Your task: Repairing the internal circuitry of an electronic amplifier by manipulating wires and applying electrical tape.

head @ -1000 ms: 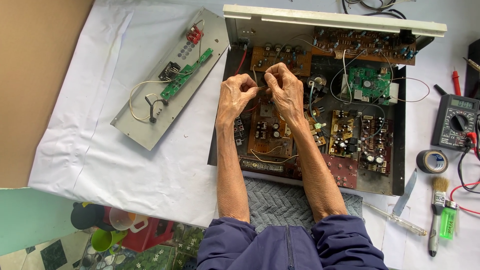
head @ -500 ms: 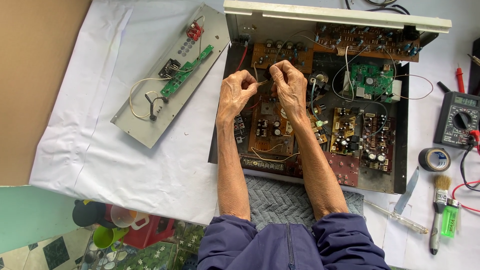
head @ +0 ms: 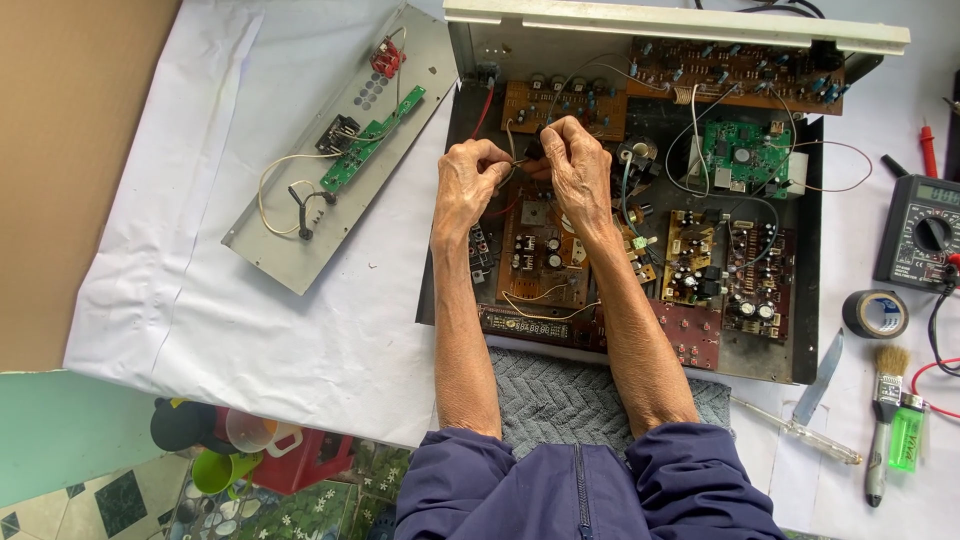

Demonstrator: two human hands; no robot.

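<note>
**Asker:** What fills the view?

**Describer:** Seen from above, a white sheet covers a table. On it sits an open metal chassis, lid off, packed with brown circuit boards and one green circuit board near its far right corner. To the left of the chassis lies a detached grey front panel, tilted, with a narrow green board and loose pale wires on it.

**Asker:** Where are the hands?

**Describer:** Both reach into the far left part of the chassis, forearms bare, dark blue sleeves pushed up. The left hand is closed in a pinch on a thin wire. The right hand is just beside it, fingers curled around a small dark part that the wire meets. The fingertips of the two hands nearly touch above a brown board. What the part is, I cannot tell.

**Asker:** Anything smaller nearby?

**Describer:** Right of the chassis: a dark multimeter, a roll of black tape, a paintbrush, a green lighter and a clear-handled screwdriver. A grey knitted cloth lies under the near edge, between the forearms.
</note>
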